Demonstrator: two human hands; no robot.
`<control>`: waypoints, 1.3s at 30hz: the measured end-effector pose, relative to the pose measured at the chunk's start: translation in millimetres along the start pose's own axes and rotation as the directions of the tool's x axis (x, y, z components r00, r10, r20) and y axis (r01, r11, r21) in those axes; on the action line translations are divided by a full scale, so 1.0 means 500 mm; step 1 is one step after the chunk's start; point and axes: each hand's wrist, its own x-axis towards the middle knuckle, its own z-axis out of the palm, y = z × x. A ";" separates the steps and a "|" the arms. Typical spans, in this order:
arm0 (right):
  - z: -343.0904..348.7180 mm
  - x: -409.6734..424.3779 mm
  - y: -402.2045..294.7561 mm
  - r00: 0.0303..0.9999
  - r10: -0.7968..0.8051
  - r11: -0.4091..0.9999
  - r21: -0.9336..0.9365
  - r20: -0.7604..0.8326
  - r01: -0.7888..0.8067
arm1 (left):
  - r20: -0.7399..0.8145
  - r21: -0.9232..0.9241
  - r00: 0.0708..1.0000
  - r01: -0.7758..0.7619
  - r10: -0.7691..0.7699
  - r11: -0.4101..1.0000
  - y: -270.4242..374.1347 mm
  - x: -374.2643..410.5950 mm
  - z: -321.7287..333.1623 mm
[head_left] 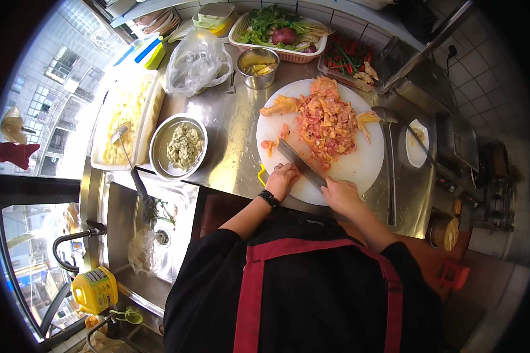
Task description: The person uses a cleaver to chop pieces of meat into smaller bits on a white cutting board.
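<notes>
My right hand (343, 195) grips the handle of a broad-bladed kitchen knife (303, 167), whose blade points up and left over a round white cutting board (370, 161). Close beside the blade, my left hand (283, 178) has its fingers bent; whether they pinch anything is hidden. A heap of chopped raw poultry (329, 123) covers the upper middle of the board. Larger pieces stick out around it, among them a leg piece (280, 106) and a yellowish foot (367, 121). A few small meat scraps (271, 144) lie by the knife tip.
Left of the board stand a steel bowl of greyish food (183, 148) and a white tub of pale pieces (126, 119). Behind are a steel pot (258, 68), a vegetable basket (282, 54) and chillies (348, 57). A sink (128, 198) is at left, a long-handled ladle (386, 115) at right.
</notes>
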 end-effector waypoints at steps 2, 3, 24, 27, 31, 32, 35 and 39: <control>-0.008 -0.018 0.023 1.000 0.017 1.000 -0.007 0.014 -0.016 | -0.041 -0.063 0.998 0.053 -0.055 0.997 0.003 -0.004 -0.006; -0.012 -0.030 0.029 0.999 0.032 0.999 -0.005 0.014 -0.032 | -0.063 -0.115 0.992 0.103 -0.111 0.988 0.010 -0.008 -0.011; -0.019 -0.048 0.045 0.999 0.049 0.998 0.029 -0.022 -0.049 | -0.166 -0.038 0.984 0.062 -0.068 0.997 -0.010 -0.025 -0.050; -0.016 -0.059 0.044 0.999 0.007 1.000 -0.013 -0.036 -0.007 | -0.251 0.003 0.931 0.276 -0.267 0.961 -0.053 -0.003 -0.087; -0.007 -0.056 0.042 0.996 -0.074 0.997 0.009 0.046 0.074 | -0.224 0.098 0.898 0.407 -0.378 0.908 -0.081 0.062 -0.098; 0.005 -0.049 0.059 0.999 -0.039 0.999 0.020 0.020 0.039 | -0.220 0.143 0.893 0.427 -0.392 0.893 -0.081 0.077 -0.097; 0.004 -0.042 0.088 0.985 0.149 0.988 0.058 -0.083 -0.144 | -0.220 0.365 0.927 0.366 -0.302 0.856 -0.148 0.081 -0.056; -0.004 -0.048 0.111 0.977 0.194 0.978 0.090 -0.088 -0.186 | 0.155 -0.542 0.737 0.620 -0.657 0.567 -0.126 0.102 -0.096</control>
